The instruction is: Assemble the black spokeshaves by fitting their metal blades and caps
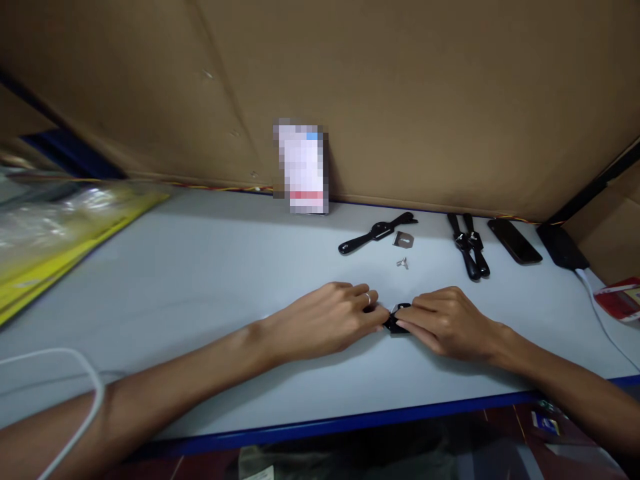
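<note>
Low over the front half of the table, my left hand [345,313] and my right hand [447,320] hold a black spokeshave [400,323] between them. Its flat middle shows in the gap; my fingers cover both handles. A ring sits on a left finger. Beyond my hands lies another black spokeshave body [383,231], slanted on the table. A small metal blade [403,240] with a slot rests beside it, and small silver screws [403,263] lie nearer me. To the right, two more black spokeshaves [469,245] lie side by side.
The grey table [200,267] has a blue front edge. At the back, a blurred phone-like screen [306,170] leans on the cardboard wall [400,100]. A dark phone [515,241] and a black device [563,247] with a white cable are right; yellow-edged plastic packaging [60,247] is left.
</note>
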`<state>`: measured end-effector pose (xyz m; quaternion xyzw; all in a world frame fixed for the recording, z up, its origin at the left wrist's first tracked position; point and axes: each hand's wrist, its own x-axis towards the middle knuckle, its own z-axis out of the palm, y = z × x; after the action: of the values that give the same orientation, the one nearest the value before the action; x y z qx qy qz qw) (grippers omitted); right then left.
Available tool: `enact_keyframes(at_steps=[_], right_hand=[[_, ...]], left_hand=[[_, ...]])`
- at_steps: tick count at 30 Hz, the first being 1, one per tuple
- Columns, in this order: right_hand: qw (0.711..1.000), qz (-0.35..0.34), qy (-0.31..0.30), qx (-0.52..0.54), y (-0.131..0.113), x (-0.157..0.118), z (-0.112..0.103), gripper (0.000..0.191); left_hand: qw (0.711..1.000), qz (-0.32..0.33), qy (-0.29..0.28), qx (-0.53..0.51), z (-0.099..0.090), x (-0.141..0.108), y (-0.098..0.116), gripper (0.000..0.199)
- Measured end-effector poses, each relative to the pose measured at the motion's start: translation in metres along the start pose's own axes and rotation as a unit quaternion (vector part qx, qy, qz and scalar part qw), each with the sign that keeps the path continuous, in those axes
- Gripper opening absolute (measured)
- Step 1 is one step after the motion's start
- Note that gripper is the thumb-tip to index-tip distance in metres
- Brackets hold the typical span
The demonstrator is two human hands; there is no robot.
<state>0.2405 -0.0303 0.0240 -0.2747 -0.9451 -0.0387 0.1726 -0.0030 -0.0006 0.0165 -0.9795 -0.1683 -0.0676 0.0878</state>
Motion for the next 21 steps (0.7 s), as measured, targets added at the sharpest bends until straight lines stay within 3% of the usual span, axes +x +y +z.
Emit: enact_keyframes(at_steps=[10, 21], right_hand=[[0.999, 0.043, 0.027, -0.003, 0.0086, 0.0007, -0.0036, 0.038], [1.000, -0.010, 0.029, -0.006, 0.0018, 0.0016, -0.0070, 0.038]], left_hand=[[1.000, 0.002, 0.017, 0.001, 0.0002, -0.0001, 0.0002, 0.014], [1.000, 0.002, 0.016, -0.011, -0.0013, 0.0000, -0.0003, 0.016]])
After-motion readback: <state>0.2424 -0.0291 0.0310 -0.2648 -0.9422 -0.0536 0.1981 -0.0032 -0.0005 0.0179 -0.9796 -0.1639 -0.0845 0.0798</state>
